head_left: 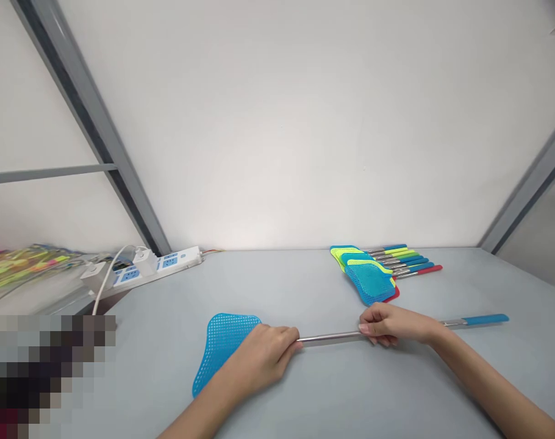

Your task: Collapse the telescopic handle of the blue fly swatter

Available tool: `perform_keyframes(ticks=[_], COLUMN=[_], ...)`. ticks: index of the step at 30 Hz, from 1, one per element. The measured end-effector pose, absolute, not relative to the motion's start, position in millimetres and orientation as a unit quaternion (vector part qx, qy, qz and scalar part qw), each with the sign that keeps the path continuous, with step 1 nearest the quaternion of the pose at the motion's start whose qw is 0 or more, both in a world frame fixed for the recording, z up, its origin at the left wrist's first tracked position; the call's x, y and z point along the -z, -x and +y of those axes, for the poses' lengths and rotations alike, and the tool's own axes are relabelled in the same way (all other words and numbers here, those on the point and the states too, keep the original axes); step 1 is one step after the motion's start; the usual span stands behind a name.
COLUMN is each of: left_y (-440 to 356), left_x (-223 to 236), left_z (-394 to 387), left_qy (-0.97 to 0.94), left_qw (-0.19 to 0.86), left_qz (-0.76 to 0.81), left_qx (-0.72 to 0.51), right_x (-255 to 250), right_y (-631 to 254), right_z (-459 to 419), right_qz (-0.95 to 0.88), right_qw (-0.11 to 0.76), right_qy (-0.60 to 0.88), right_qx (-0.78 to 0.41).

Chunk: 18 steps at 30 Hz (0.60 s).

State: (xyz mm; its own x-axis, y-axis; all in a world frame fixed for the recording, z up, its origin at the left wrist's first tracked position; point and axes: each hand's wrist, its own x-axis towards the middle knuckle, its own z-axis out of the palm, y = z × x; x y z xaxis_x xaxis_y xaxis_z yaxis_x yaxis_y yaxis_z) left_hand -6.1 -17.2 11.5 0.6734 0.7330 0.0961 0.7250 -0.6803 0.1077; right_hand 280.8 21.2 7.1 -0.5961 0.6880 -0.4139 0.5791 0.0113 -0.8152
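Observation:
A blue fly swatter lies across the grey table (305, 402). Its mesh head (220, 344) points left, its metal telescopic rod (330, 336) runs right, and its blue grip (485, 319) ends the rod. My left hand (263, 360) is closed where the head meets the rod, covering part of the mesh. My right hand (390, 324) is closed around the rod farther right. Both hands rest low on the table.
A pile of several fly swatters (373, 274) in blue, yellow-green and red lies at the back by the white wall. A white power strip (143, 268) with plugs and a cable sits at the back left. Colourful packaged items (21, 262) lie far left.

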Motion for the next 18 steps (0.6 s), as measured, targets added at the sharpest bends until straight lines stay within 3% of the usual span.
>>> perform_keyframes(ticks=[13,18], left_y=[6.9,11.4], left_x=[-11.0,-8.2], left_z=[-11.9,-4.7], left_qy=[-0.907,-0.889], left_qw=[0.078,0.123], left_qz=[0.410,0.439], left_qx=[-0.060,-0.055], right_x=[-10.7,-7.4], right_y=[-296.0,-308.7], right_z=[26.5,35.2], right_qz=[-0.689,-0.660], right_qw=[0.006,0.040], right_qy=[0.435,0.459], right_qx=[-0.580,-0.593])
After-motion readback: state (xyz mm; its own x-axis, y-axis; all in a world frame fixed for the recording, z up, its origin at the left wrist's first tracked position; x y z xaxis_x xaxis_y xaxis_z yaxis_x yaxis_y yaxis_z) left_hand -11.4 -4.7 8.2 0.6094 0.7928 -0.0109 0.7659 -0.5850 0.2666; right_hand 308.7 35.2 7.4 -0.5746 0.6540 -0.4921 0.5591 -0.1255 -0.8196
